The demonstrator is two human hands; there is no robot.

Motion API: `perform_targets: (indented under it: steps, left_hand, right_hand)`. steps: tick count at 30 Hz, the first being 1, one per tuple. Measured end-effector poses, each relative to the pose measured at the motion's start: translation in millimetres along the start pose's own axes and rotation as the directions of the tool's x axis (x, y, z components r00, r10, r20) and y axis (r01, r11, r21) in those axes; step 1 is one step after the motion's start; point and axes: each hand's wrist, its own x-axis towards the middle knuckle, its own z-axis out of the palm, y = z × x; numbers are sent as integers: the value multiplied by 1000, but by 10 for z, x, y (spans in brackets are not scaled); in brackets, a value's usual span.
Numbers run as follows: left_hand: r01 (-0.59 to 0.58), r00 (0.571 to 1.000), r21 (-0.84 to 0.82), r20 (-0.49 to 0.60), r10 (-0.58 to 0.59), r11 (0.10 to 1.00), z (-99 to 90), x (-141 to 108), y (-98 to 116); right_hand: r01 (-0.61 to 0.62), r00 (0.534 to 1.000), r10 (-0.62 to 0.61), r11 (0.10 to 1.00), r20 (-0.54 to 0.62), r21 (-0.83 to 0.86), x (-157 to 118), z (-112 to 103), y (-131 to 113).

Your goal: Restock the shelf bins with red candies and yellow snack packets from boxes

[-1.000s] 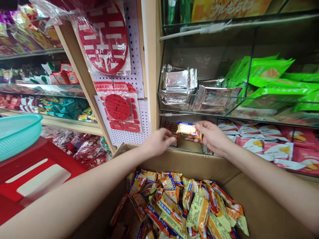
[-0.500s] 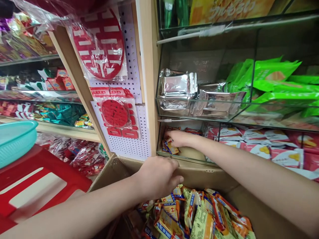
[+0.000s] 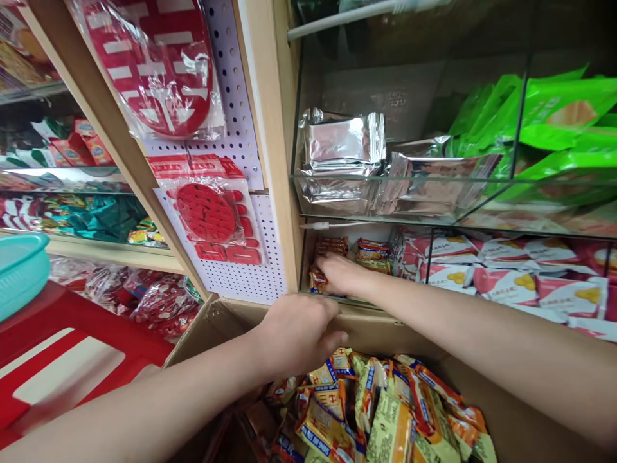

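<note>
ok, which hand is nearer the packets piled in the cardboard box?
Left. The left hand hangs over the cardboard box, just above the piled packets; the right hand reaches past them into the low shelf compartment.

Room over box [image 3: 373, 334] btwn L hand [image 3: 296, 334] & R arm [image 3: 457, 321].

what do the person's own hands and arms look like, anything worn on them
The left hand and right hand are ungloved, and no watch or bracelet shows at either wrist. No sleeve covers the visible forearms. No ring shows, though some fingers are hidden, so I cannot rule one out.
</note>
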Motion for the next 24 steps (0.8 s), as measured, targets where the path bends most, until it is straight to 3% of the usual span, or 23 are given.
perform_targets:
  steps: [6,16,19,24]
  left_hand:
    - [8,1000,42,0,-8,999,-9,-1,-3]
    - [-3,1000,67,-9,3,998,-8,-39,31]
    - [2,1000,84,-15,0,996,-17,-42,39]
    - [-4,1000,94,-20,6,996,-21,-41,29]
  right_hand:
    - [-122,992,119,991,-48,-60,29,-1,-30]
    - [-77,997,77,996,-23,-33,4,-47,-11]
    - [-191,980,189,981,-65,-22,57,-143,129]
    - [-452,892,449,891,-56,-37,159,-144,548]
